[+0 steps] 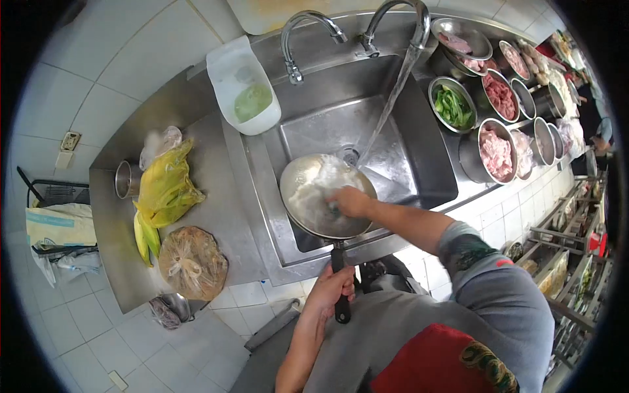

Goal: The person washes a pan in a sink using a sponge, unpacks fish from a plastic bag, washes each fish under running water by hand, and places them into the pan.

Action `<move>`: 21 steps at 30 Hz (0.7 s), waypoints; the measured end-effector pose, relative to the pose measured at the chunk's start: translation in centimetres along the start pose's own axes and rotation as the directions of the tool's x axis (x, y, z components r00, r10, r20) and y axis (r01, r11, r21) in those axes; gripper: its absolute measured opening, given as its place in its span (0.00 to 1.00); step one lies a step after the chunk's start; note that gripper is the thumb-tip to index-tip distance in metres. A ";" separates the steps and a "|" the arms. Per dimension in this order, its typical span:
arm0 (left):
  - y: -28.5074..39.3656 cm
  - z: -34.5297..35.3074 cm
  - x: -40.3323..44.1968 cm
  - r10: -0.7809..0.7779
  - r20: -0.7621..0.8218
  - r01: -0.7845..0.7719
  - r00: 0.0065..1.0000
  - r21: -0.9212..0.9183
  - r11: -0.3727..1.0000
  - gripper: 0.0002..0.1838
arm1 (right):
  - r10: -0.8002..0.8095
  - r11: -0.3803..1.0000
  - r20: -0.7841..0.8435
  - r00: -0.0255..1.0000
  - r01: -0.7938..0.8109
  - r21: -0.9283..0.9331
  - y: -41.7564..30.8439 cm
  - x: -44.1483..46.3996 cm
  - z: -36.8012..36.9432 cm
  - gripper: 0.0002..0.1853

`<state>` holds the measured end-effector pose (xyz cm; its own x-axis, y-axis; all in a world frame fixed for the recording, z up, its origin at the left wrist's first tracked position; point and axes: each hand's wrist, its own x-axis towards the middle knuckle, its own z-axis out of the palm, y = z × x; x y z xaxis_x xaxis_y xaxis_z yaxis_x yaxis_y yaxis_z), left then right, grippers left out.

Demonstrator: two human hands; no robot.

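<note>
A frying pan [303, 219] with a black handle is held over the near part of the steel sink [308, 121]. My left hand [329, 288] is wrapped round the handle. White foam and water blur the pan's inside. My right hand [352, 202] is closed and reaches into the pan from the right. Something small and dark greenish shows at its fingertips, too smeared to name. Water runs from the right faucet [419, 29] in a slanting stream [393, 98] into the sink, near the drain [349, 154].
A white plastic container [226, 72] with greenish liquid stands at the sink's left rim. Left counter: yellow plastic bag [167, 187], bananas [145, 239], tied brown bag [193, 262], metal cup [126, 180]. Right counter: bowls of green vegetables [452, 107] and raw meat [496, 154]. Another faucet [293, 72] arches behind.
</note>
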<state>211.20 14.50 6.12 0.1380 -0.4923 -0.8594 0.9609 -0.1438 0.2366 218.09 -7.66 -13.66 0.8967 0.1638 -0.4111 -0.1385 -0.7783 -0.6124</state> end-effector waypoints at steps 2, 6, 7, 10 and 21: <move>0.7 0.3 0.2 -0.013 0.005 0.013 1.000 -0.041 0.999 0.09 | -0.119 0.993 0.116 0.986 0.119 0.008 -0.6 -1.5 0.8 0.22; 0.4 0.4 -0.2 -0.003 0.015 0.004 1.000 -0.015 1.000 0.08 | -0.237 0.950 -0.276 0.931 0.282 0.135 -5.9 0.2 1.2 0.27; 0.3 0.4 -0.7 -0.008 0.009 0.008 1.000 -0.012 1.000 0.08 | -0.245 0.961 -0.407 0.880 0.275 0.017 -4.3 3.2 2.2 0.29; 0.2 0.7 -1.2 0.003 -0.021 -0.003 1.000 -0.021 1.000 0.07 | -0.274 0.837 -0.329 0.904 0.056 -0.545 -1.0 2.5 -2.3 0.33; 0.8 0.7 -1.0 0.004 0.038 -0.002 0.999 -0.032 0.999 0.07 | -0.204 0.918 -0.330 0.921 0.297 0.262 -7.3 2.7 0.2 0.35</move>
<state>211.62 14.27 7.46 0.1322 -0.5254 -0.8405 0.9678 -0.1149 0.2240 221.43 -1.46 -10.46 0.9935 0.1096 -0.0307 0.0293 -0.5069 -0.8615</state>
